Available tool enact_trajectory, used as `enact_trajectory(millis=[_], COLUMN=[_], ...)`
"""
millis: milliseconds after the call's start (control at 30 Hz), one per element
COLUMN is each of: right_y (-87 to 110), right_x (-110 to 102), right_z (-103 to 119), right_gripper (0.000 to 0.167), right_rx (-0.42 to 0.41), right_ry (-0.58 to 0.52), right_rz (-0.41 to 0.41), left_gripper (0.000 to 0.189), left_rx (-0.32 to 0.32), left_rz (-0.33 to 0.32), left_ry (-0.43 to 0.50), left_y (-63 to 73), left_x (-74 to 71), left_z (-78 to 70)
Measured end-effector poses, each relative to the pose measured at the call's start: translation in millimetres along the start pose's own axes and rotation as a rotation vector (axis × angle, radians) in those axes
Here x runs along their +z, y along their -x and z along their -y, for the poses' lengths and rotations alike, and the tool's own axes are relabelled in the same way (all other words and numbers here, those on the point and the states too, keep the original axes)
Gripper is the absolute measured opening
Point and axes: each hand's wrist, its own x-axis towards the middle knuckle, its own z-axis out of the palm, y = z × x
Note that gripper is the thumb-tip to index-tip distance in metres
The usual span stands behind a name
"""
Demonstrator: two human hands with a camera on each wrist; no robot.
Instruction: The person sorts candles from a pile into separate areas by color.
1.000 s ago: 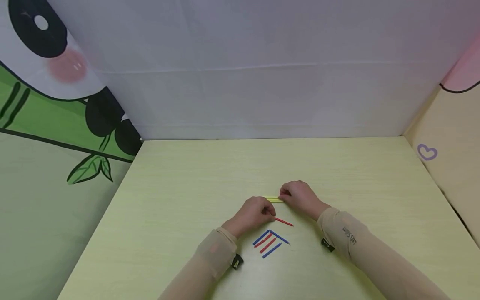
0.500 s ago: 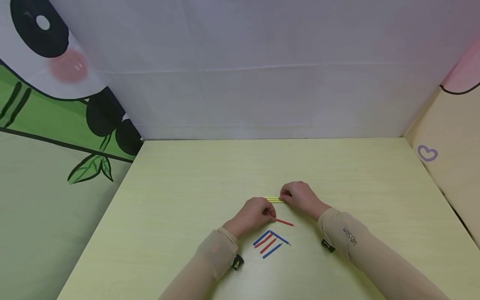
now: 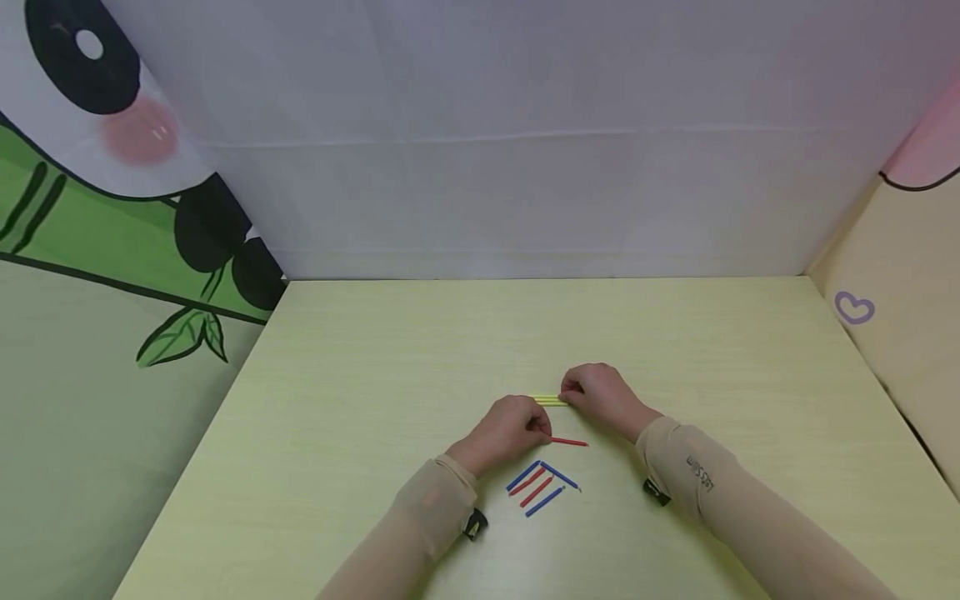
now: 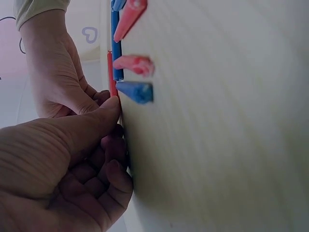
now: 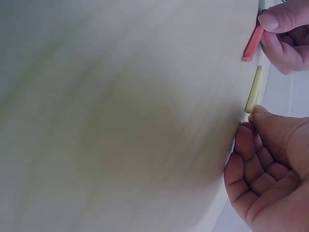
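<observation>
In the head view my left hand [image 3: 508, 429] pinches the left end of a thin red stick [image 3: 572, 442], which lies nearly level just above the table. Thumb and index finger meet on that stick in the left wrist view. Farther back, a few yellow sticks [image 3: 551, 401] lie side by side, their left ends partly behind my left hand. My right hand [image 3: 603, 398] is at their right end, thumb and index fingertip pinching the end of a yellow stick [image 5: 254, 91]. Its other fingers are curled.
Nearer the body, two red sticks [image 3: 536, 492] lie slanted between blue sticks [image 3: 544, 502]. Another blue stick [image 3: 559, 475] slopes along their upper right side. A pale wooden table [image 3: 360, 350] meets a light cloth wall [image 3: 480, 200] at the back.
The free end of the red stick in my left hand has swung slightly upward, so it lies closer to level. Both hands stay almost in place.
</observation>
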Motion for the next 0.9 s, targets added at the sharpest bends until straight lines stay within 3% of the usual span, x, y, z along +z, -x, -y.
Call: enact_trajectory(millis=[900], right_y=[0.2], right_x=[2.1], right_z=[2.6], right_gripper=[0.009], right_rx=[0.026], right_ry=[-0.007], right_rz=[-0.004], left_gripper=[0.011], left_rx=[-0.018], left_rz=[-0.061], left_ry=[0.012], left_y=[9.5], left_x=[-5.8], left_z=[6.2])
